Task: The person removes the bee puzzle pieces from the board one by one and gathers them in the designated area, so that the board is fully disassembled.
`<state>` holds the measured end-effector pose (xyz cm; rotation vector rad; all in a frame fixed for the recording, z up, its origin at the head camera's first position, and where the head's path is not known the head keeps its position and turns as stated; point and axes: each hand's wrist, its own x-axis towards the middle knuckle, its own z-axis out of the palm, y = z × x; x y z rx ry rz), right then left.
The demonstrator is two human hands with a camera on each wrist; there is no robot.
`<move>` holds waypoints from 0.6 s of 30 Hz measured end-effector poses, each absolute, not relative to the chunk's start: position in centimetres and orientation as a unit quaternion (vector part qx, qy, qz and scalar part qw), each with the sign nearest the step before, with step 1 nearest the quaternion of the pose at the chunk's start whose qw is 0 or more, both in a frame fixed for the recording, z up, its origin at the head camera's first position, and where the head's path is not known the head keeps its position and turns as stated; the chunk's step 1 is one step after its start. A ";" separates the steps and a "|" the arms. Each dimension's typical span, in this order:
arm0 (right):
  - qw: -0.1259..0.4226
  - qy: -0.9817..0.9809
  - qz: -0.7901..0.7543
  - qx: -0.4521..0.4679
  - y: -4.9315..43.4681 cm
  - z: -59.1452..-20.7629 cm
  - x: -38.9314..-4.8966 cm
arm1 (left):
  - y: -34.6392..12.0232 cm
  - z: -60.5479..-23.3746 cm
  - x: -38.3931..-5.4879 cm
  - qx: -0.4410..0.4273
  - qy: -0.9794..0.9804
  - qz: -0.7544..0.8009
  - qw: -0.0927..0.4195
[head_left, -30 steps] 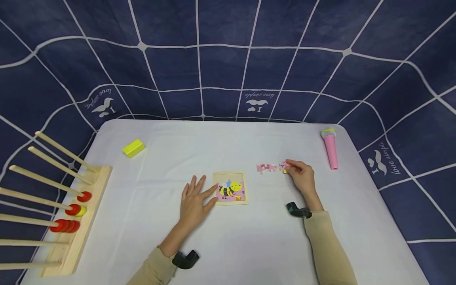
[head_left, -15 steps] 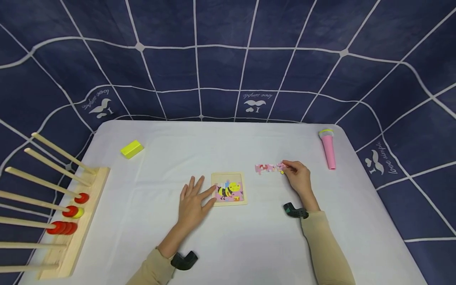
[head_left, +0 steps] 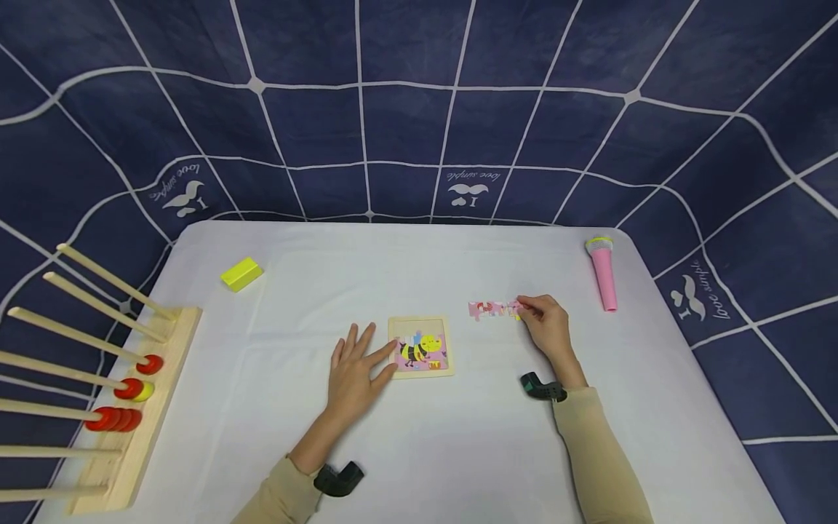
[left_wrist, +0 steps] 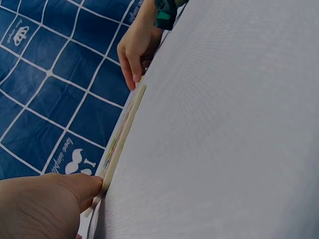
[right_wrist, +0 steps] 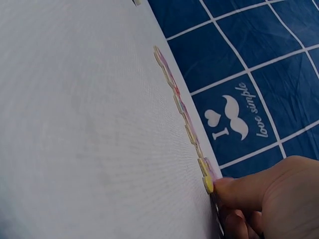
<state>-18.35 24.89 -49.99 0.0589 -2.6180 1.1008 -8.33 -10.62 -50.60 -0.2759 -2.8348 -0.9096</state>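
A small wooden puzzle tray [head_left: 419,318] holds a bee picture in its lower part, and bare wood shows along its top. My left hand [head_left: 353,375] lies spread at the tray's left side, thumb and index finger touching its edge. To the right of the tray, a short pink strip of joined puzzle pieces [head_left: 487,309] lies on the table. At the strip's right end my right hand [head_left: 548,324] pinches a pink-and-yellow puzzle piece [right_wrist: 207,175], partly hidden by the fingers. In the right wrist view that piece meets the strip's end, but whether they interlock I cannot tell.
On the left stands a wooden bead rack [head_left: 150,422] with tall pegs and red and yellow discs. A yellow block [head_left: 241,274] lies at the back left. A pink toy microphone [head_left: 605,276] lies at the back right. Navy cloth [head_left: 406,124] hangs behind the white table [head_left: 340,269].
My right hand has moved slightly left with the puzzle piece, closing the gap between it and the strip. My left hand has stayed at the tray's edge.
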 end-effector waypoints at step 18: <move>0.153 -0.915 0.374 0.005 24.7 -49.8 -18.2 | -10.6 -50.6 -8.3 -0.097 -0.942 -0.309 0.086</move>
